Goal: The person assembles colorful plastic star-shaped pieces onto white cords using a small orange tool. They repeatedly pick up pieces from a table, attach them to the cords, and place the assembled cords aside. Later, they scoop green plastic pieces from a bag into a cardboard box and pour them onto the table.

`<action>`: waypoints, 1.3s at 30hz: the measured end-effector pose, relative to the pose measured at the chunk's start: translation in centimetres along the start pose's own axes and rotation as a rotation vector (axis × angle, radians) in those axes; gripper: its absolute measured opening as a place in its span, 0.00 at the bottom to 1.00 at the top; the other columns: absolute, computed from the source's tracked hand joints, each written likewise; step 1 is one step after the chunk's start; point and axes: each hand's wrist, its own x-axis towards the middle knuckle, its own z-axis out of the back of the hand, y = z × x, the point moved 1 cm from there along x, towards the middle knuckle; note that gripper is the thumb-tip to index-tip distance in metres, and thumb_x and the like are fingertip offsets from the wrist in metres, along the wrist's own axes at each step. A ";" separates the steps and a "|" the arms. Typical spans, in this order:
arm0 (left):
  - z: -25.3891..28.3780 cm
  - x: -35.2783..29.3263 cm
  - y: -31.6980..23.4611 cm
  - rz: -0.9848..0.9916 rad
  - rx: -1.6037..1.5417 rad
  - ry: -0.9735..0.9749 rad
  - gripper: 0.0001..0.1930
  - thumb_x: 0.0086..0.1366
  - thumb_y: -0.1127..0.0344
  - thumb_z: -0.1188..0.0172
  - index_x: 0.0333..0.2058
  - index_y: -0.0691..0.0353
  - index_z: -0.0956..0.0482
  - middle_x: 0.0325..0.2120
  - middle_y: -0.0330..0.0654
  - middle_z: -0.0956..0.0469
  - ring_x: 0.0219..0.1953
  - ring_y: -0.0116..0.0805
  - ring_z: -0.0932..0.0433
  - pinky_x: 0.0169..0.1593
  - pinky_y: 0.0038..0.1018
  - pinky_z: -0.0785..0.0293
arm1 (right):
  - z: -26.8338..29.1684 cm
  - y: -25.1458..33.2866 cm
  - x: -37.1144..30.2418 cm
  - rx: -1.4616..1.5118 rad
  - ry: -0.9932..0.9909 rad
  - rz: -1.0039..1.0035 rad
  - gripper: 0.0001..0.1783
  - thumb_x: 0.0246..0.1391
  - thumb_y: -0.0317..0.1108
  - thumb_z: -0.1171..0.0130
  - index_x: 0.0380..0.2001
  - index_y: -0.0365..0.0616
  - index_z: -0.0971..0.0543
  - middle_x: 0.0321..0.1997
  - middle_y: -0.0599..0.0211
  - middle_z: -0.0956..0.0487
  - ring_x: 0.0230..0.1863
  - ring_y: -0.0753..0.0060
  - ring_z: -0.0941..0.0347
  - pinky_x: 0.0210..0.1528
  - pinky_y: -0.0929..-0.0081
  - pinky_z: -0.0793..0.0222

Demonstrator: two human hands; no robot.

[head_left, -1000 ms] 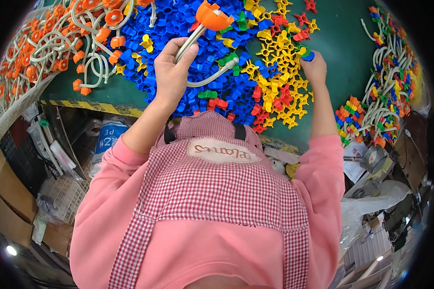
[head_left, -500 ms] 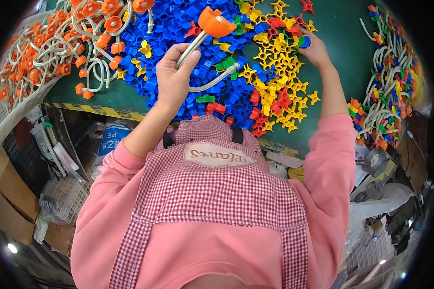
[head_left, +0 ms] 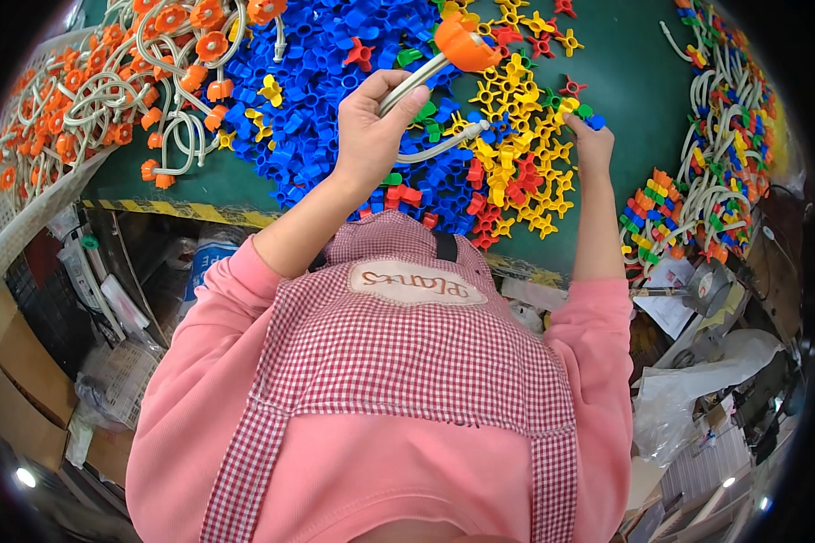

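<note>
My left hand is closed around a pale, flexible hose. An orange flower-shaped plastic cap sits on the hose's upper end, and its thin tip curls out below the hand over the pile. My right hand, right of the yellow pieces, pinches a few small plastic pieces, with yellow, green and a blue piece showing at the fingertips. Between the hands lie many yellow pronged connectors with red connectors among them. Blue connectors form a large heap beyond my left hand.
Hoses with orange caps are heaped at the far left. On the right lie hoses strung with multicoloured pieces. The green tabletop has a yellow-black striped front edge. Clear plastic wrapping lies below at right.
My left hand has moved right with the capped hose. My right hand has drawn nearer to me, and yellow and green pieces now show beside the blue one at its fingertips.
</note>
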 end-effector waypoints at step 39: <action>-1.0 0.3 0.0 -0.138 0.043 0.036 0.10 0.56 0.67 0.37 0.34 0.67 0.22 0.21 0.31 0.27 0.23 0.14 0.35 0.25 0.13 0.39 | -4.0 5.1 -10.5 0.684 0.468 -0.218 0.14 0.45 0.25 0.40 0.38 0.37 0.25 0.36 0.67 0.23 0.37 0.73 0.25 0.44 0.73 0.26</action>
